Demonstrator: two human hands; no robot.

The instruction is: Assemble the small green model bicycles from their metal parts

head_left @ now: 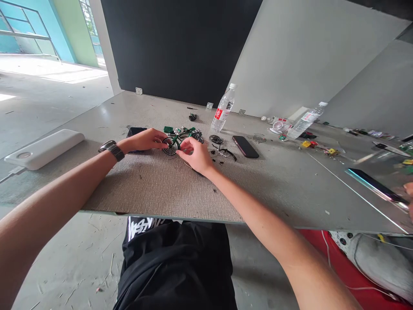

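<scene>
A small green and black model bicycle [177,138] is on the table between my hands, its spoked wheel facing me. My left hand [148,140], with a dark watch on the wrist, holds the left rim of this wheel between thumb and fingers. On the wheel's right side, my right hand [196,156] has its thumb and fingers closed on the bicycle. My right hand partly hides the frame and the rear. To the right of it lie a loose spoked wheel [216,139] and a black curved part [229,155], with tiny black bits around them.
A dark phone [137,133] lies partly behind my left hand; another phone [245,147] lies to the right. Farther back stand a water bottle [222,110] and a second bottle [308,120]. A white power bank [45,148] sits left. Another person's hand [409,191] shows at the right edge.
</scene>
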